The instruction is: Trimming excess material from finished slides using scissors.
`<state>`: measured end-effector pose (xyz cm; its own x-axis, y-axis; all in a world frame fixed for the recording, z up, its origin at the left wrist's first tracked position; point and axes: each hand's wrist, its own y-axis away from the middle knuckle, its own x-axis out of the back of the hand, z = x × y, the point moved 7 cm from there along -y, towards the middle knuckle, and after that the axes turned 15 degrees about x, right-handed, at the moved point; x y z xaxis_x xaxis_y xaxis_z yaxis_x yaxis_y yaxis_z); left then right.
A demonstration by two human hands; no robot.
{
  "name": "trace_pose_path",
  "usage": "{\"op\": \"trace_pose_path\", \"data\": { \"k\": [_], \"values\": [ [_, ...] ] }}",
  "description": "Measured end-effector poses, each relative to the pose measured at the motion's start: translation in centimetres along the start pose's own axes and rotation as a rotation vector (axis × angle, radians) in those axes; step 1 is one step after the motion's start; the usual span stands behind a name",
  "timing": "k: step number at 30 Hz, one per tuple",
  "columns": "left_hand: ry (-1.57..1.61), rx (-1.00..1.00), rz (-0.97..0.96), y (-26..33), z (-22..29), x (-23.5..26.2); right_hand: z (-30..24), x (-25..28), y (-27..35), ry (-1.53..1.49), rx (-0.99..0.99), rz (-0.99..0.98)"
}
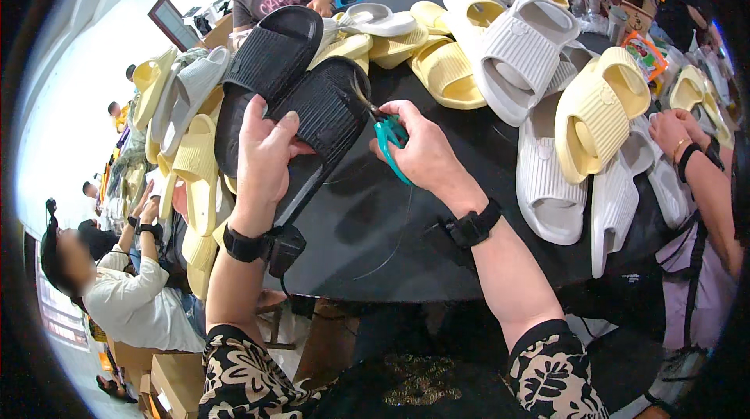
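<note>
My left hand (267, 149) grips a pair of black ribbed slide slippers (324, 106), held up over the dark table, thumb on top of them. In my right hand (424, 149) is a pair of small scissors with teal handles (390, 136). Their metal blades touch or lie right beside the edge of the right-hand slipper's strap; whether the blades are apart is too small to tell. A thin pale thread curves over the table (375, 220) below the slippers.
Piled yellow slippers (447, 71) and grey slippers (522, 51) cover the far side and right of the table. More yellow slippers (197, 157) hang at the left edge. A person's hands (681, 136) are close on the right; others sit at the left and across.
</note>
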<state>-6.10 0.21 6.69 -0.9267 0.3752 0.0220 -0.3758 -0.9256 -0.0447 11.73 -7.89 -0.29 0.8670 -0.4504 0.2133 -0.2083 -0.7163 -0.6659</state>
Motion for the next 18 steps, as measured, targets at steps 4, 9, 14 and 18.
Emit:
{"op": "trace_pose_path", "data": {
  "k": [4,9,14,18],
  "values": [
    [-0.05,0.032,-0.021,0.1,-0.6,0.2,0.7,-0.5,0.2,0.093,-0.069,-0.102],
    [-0.099,0.059,-0.098,0.0,-2.2,0.1,0.8,-1.1,0.2,0.108,-0.052,-0.153],
    [-0.215,0.089,-0.035,1.3,-2.2,0.1,0.3,-1.0,0.2,0.068,0.023,-0.114],
    [-0.411,0.143,0.006,2.1,-2.9,0.5,0.4,-0.7,0.2,-0.077,-0.031,-0.007]
  ]
}}
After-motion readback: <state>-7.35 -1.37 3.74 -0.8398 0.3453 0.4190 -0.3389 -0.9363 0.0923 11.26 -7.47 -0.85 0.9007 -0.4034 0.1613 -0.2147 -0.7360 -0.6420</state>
